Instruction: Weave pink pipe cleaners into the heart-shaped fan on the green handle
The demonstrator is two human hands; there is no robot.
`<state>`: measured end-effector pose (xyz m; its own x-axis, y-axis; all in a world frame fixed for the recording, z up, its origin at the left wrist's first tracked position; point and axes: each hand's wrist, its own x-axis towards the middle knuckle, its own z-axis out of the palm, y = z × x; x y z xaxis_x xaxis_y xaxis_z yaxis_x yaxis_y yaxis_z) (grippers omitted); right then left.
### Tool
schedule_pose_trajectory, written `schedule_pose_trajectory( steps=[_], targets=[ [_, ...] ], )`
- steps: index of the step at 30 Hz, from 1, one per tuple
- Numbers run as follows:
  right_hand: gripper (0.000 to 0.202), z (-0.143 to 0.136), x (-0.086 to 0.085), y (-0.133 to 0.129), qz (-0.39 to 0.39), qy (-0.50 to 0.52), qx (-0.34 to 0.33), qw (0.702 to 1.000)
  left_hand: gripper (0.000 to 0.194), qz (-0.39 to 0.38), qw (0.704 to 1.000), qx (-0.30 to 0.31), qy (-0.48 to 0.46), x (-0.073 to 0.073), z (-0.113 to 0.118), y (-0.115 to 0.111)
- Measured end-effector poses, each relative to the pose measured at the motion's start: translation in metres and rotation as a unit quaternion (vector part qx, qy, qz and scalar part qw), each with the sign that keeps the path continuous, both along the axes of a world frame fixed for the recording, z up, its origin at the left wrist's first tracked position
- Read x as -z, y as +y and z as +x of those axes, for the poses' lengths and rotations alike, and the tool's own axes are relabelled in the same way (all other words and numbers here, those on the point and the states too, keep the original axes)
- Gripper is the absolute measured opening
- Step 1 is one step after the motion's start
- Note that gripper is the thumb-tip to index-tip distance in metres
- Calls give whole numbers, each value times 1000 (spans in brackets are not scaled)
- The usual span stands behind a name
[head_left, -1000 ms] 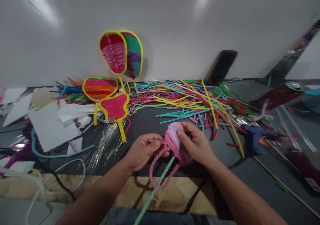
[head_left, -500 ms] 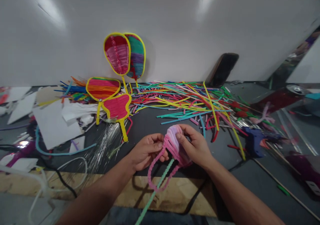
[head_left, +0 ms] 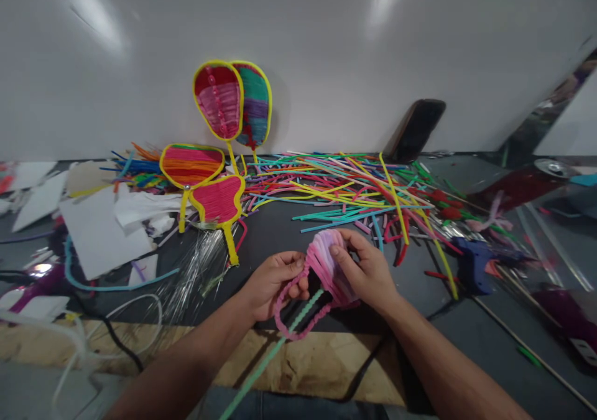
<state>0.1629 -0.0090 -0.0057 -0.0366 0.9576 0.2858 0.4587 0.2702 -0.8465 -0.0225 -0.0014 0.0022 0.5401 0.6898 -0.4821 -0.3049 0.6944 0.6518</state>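
Fingers of the left hand (head_left: 275, 283) hide the upper end of a pink braided fuzzy-wire loop (head_left: 303, 333), so its grip cannot be made out. The right hand (head_left: 366, 274) covers part of a pink-and-lilac fuzzy-wire panel (head_left: 325, 246). A pale-green twisted fuzzy-wire stem (head_left: 268, 361) passes the bench's (head_left: 275, 221) front edge and leaves the picture's bottom. At the back edge, a yellow-rimmed red-and-pink oval paddle (head_left: 217, 99) partly hides a yellow-rimmed teal-and-purple one (head_left: 260, 106). Toward the right end, a glossy purple object (head_left: 566, 317) is too blurred to name.

Pipe cleaners (head_left: 326, 186) behind the hands (head_left: 366, 274), glue gun (head_left: 472, 264) right, paddles (head_left: 217, 201) left
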Motion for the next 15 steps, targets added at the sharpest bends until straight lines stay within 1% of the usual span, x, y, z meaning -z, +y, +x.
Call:
schedule_pose_trajectory(
  steps=[2,4,8,11,15],
  targets=[
    [23,0,0,0,0,-1,-4,1000,24,-4,1000,14,-5,0,-1,0],
    [23,0,0,-1,-6,3,-5,1000,24,4,1000,20,14,0,-1,1],
    [23,1,1,0,-15,9,0,1000,26,59,995,-6,78,0,-4,3],
    [24,1,1,0,-13,5,1,1000,24,56,996,-19,72,-1,-5,4],
    [23,1,1,0,-6,9,-11,1000,25,35,998,-11,43,-2,-7,3]
  ],
)
